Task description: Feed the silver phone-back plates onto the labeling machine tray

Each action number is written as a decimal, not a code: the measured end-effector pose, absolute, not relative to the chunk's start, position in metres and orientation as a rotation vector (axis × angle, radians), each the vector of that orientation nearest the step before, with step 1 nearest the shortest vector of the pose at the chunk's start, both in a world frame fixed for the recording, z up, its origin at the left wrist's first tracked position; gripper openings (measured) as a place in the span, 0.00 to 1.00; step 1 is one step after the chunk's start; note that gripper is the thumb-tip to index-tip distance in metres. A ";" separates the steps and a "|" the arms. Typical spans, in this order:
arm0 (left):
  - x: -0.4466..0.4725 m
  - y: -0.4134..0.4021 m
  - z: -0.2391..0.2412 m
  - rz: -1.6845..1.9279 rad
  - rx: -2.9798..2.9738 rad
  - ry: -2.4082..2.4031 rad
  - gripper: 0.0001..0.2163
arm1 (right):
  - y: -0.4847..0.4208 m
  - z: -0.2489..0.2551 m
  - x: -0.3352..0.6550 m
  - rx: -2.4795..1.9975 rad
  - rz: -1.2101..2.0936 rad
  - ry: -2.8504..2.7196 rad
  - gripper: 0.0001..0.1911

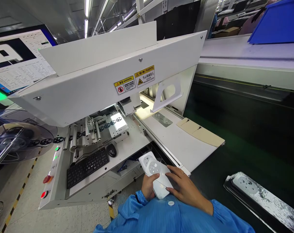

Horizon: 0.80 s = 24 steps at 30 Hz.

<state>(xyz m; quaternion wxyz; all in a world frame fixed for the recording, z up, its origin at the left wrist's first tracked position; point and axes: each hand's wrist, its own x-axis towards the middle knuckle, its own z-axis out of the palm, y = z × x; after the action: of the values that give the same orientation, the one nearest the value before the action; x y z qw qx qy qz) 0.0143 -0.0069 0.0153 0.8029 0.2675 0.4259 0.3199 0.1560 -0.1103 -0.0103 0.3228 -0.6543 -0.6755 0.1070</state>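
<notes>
A small stack of white phone back covers (pixel 154 168) with round camera cut-outs sits close to my body, fanned so two tops show. My left hand (pixel 149 186) grips the stack from its left edge, thumb over the top cover. My right hand (pixel 185 187) lies over the stack's right side, fingers curved on the top cover. Both sleeves are blue. Just beyond is the white feed table (pixel 176 142) of a labelling machine, with one grey cover (pixel 162 119) lying on it under the hood.
The machine's white hood (pixel 108 81) with warning labels overhangs the table. A black keyboard (pixel 87 166) and mouse (pixel 111 149) sit to the left, near red buttons (pixel 46 179). A label reel (pixel 17 136) and a monitor (pixel 15 61) stand at far left. A dark conveyor (pixel 246 129) carries another cover (pixel 261 194) at right.
</notes>
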 end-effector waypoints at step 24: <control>0.014 -0.008 0.017 0.693 0.572 0.885 0.30 | -0.111 -0.010 0.155 -1.735 0.284 -1.769 0.22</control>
<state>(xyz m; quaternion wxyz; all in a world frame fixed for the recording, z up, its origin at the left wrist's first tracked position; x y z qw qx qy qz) 0.0138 -0.0079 0.0170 0.8077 0.2674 0.4138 0.3239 0.1545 -0.1111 -0.0102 0.3181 -0.6596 -0.6723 0.1079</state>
